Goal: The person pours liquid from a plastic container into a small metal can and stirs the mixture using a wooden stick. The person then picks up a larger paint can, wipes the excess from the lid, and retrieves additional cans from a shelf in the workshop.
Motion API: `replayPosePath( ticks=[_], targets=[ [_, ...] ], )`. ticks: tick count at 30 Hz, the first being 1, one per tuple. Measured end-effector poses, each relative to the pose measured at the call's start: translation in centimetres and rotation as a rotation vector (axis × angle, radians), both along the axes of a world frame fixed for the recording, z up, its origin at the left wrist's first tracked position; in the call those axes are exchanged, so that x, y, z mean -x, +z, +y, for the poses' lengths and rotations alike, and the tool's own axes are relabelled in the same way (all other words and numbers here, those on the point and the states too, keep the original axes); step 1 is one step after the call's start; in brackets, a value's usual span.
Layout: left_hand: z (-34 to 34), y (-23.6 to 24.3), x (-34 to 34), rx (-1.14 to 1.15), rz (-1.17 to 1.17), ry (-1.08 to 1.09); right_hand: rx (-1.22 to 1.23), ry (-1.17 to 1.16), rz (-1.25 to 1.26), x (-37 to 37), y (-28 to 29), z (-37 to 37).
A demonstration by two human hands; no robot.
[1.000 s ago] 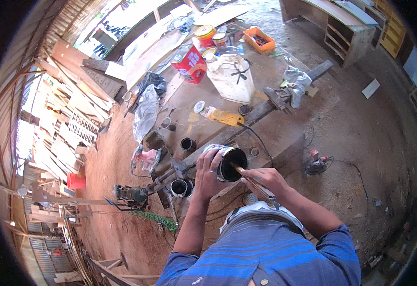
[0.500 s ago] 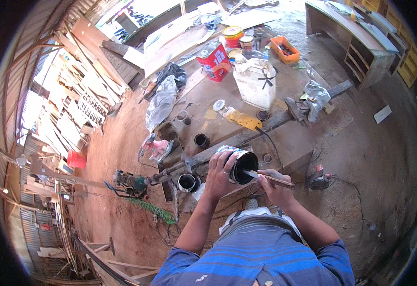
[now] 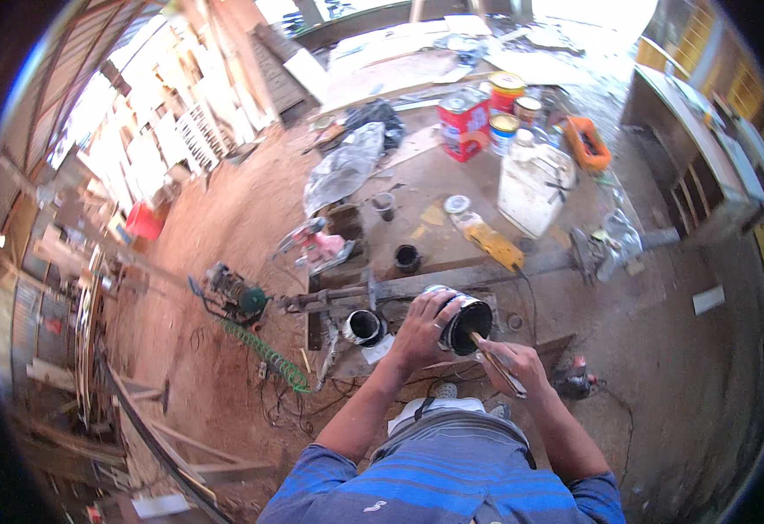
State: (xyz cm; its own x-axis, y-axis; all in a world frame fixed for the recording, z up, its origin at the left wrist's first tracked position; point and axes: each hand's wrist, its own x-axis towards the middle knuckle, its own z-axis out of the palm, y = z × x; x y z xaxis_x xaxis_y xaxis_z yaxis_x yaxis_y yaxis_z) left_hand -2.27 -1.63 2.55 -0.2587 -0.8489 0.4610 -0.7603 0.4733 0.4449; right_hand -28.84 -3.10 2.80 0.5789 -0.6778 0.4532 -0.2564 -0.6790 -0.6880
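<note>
My left hand (image 3: 421, 332) is closed around the side of a paint can (image 3: 488, 314) with a dark, smeared inside, tipped so its mouth faces right. In my right hand (image 3: 520, 365) is a wooden-handled tool (image 3: 510, 381). Its far end is inside the can and hidden, so I cannot tell whether it is a brush or a scraper. Left of the can, an open container (image 3: 353, 328) with dark contents stands on the bench (image 3: 565, 306). Farther back is a small dark cup (image 3: 407, 257).
A yellow power tool (image 3: 494, 247), a white jerrycan (image 3: 530, 188), a red square tin (image 3: 463, 127) and an orange bin (image 3: 588, 144) stand beyond. At left are a pinkish sander (image 3: 322, 247), a compressor (image 3: 240, 293) and a green coiled hose (image 3: 268, 356). Cords trail on the floor.
The view has turned, shifting the bench things to the right in it. The tool now points more steeply into the can, and its pale part, visible before, is inside. Both hands keep their hold.
</note>
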Motion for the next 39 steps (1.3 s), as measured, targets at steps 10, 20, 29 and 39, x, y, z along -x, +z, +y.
replayPosePath(
  ticks=[10,20,29,39],
  targets=[
    [3.7,0.4,-4.8,0.085,0.018,0.253,-1.009,-0.115,-0.374,-7.2,1.0,0.9],
    [7.5,-0.5,-7.8,0.057,0.025,0.397,-0.412,0.095,-0.030,-10.4,2.5,-1.4],
    [7.1,-0.3,-7.9,-0.059,-0.019,0.324,-0.013,0.409,0.102,-9.1,1.8,-3.9],
    [4.4,-0.1,-6.9,0.026,-0.039,0.233,-0.349,0.048,-0.054,-9.2,0.4,1.5]
  ],
)
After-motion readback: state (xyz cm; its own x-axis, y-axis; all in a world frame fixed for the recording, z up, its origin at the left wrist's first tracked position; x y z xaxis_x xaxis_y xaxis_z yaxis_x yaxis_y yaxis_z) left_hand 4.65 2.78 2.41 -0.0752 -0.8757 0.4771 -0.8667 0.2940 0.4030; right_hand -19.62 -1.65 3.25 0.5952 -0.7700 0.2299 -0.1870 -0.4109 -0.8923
